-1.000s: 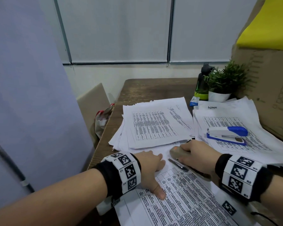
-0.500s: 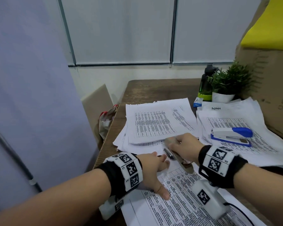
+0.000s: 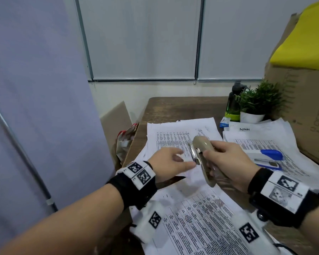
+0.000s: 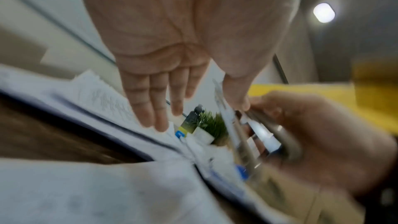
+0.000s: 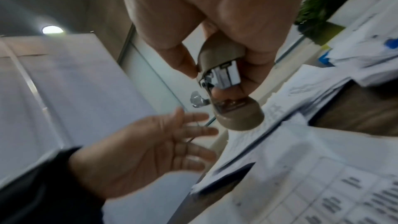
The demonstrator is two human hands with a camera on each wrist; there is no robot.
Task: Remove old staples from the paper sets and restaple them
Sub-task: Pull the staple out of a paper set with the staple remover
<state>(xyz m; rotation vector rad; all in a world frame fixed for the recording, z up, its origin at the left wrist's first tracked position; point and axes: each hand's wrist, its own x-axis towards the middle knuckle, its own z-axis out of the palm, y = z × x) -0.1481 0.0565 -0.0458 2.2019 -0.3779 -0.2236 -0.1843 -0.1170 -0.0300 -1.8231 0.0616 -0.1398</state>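
My right hand [image 3: 223, 161] grips a beige stapler [image 3: 203, 148] and holds it in the air above the papers, its metal magazine swung away from the base. In the right wrist view the stapler [image 5: 219, 67] shows its staple channel. My left hand [image 3: 171, 161] is beside it with straight fingers, and its thumb [image 4: 241, 101] touches the stapler's metal front. A printed paper set [image 3: 201, 218] lies on the table below both hands. A blue and white stapler [image 3: 265, 157] rests on the right paper stack [image 3: 261, 138].
Another paper stack [image 3: 173, 137] lies behind my hands. At the back right stand a potted plant [image 3: 256, 102], a dark bottle [image 3: 232, 103], a small blue box [image 3: 225, 122] and a big cardboard box [image 3: 302, 107]. A grey partition [image 3: 35, 107] borders the left.
Both hands have lifted off the paper set. My right hand raised and tipped the beige stapler, and my left hand moved up to its metal front.
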